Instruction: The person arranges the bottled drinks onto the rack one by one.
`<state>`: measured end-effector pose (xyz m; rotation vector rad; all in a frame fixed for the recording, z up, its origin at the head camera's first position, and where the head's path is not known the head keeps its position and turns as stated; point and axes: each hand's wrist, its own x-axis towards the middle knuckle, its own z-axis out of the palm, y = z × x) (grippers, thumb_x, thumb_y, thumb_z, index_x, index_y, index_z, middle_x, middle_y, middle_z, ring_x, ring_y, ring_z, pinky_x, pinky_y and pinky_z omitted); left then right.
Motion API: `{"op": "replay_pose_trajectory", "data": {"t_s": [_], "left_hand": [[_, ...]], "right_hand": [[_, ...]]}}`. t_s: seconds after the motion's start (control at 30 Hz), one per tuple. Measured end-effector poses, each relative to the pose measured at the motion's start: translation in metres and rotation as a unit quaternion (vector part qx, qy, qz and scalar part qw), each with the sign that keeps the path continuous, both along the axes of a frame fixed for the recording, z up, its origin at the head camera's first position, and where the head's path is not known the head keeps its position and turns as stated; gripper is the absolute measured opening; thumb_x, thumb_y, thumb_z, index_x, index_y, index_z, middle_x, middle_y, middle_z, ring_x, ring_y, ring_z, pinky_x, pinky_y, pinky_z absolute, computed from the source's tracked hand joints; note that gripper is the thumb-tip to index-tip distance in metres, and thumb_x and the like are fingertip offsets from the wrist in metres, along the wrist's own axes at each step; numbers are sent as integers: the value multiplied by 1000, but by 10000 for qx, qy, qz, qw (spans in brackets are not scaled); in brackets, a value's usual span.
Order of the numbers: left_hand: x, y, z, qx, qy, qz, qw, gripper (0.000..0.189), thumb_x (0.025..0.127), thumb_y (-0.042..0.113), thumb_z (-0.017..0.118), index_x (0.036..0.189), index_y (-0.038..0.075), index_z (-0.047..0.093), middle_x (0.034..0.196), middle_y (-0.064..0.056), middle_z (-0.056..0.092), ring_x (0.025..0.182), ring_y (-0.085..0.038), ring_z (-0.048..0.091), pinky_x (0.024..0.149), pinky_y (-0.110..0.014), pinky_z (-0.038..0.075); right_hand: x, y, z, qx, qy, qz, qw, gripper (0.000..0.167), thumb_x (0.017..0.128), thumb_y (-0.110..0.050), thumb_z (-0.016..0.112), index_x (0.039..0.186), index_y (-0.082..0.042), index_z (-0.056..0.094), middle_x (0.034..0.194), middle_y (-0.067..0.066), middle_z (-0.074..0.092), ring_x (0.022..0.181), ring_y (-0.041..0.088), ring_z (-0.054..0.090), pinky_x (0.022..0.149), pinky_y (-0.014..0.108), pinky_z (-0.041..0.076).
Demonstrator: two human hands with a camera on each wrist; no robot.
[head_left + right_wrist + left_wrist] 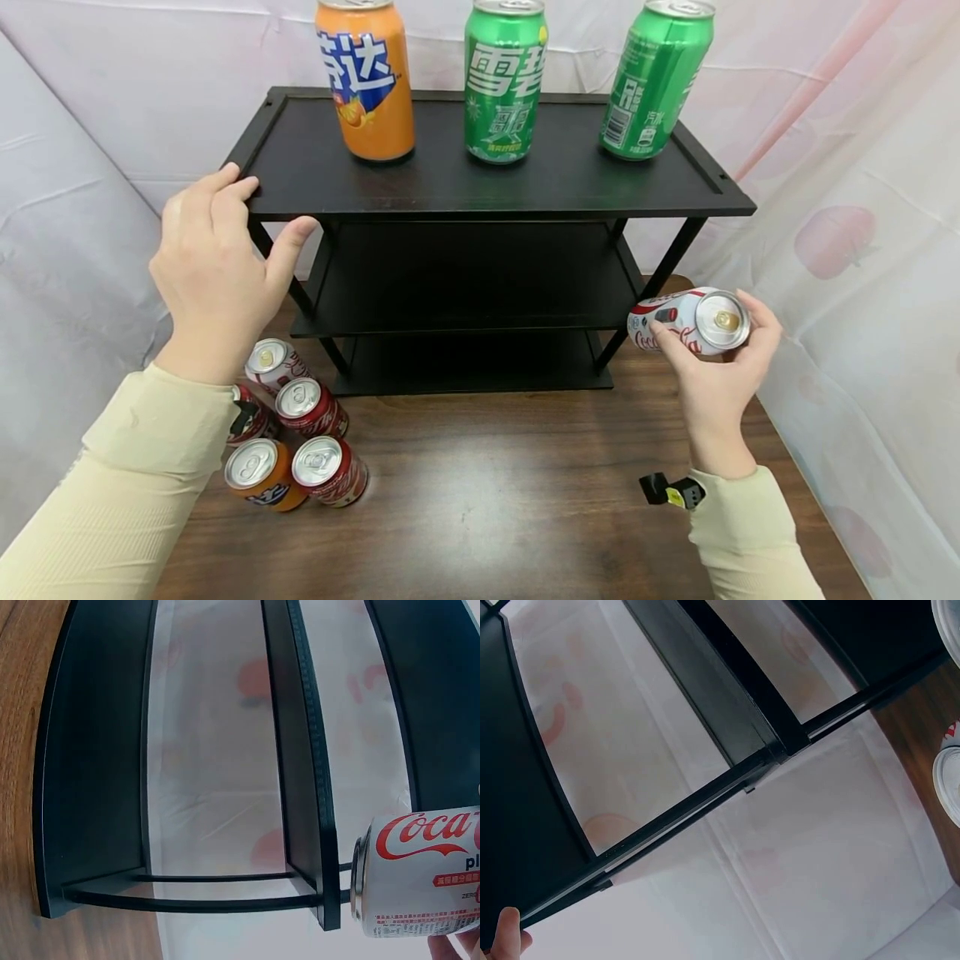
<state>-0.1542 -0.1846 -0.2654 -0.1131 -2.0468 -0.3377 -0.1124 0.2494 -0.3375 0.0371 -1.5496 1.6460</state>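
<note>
My right hand point(723, 375) grips a white Coca-Cola can point(686, 321), tilted with its top toward me, beside the right legs of a black three-tier shelf point(465, 187). In the right wrist view the white can point(420, 874) lies sideways across the image, close to the shelf's middle tier point(304, 750). My left hand point(217, 262) rests its fingertips on the left edge of the top tier, thumb spread out. In the left wrist view only a bit of the left hand point(508, 937) shows, at the corner of the shelf.
On the top tier stand an orange soda can point(367, 83) and two green cans, one in the middle point(504, 83) and one on the right point(656, 83). Several cans, among them a dark red one point(330, 472), stand on the wooden table point(480, 500) at left. Pale curtains surround everything.
</note>
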Motion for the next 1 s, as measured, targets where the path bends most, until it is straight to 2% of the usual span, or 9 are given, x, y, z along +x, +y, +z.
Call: {"op": "replay_pose_trajectory", "data": {"t_s": [0.23,0.53,0.67,1.0], "left_hand": [[0,1,0,-36,9,9,10000,90,88,78,41,121,-3,65,135,-14,62,119,-41,57,60,-67,45],[0,0,-1,-53,68,2,10000,91,88,78,40,119,-4,65,134,-14,63,118,-42,58,59,-67,44],[-1,0,-2,-28,113,-8,9999,91,87,78,41,119,-4,65,133,-14,63,117,-42,58,59,-67,44],[1,0,0,-56,-8,35,10000,90,88,77,42,121,-3,65,135,-13,62,120,-41,57,59,-67,45]], "right_hand": [[-12,-4,-1,19,-29,229,9997,78,64,16,82,130,-9,48,122,11,56,112,25,57,89,23,51],[-25,-8,0,325,-250,139,9991,78,65,13,82,131,-10,46,122,5,55,112,21,57,89,21,50],[-30,-11,2,224,-354,258,9988,78,64,14,82,129,-10,46,121,5,55,111,20,57,88,20,51],[-41,-13,2,723,-760,164,9943,78,67,6,85,132,-13,45,124,-1,55,114,17,57,91,22,49]]}}
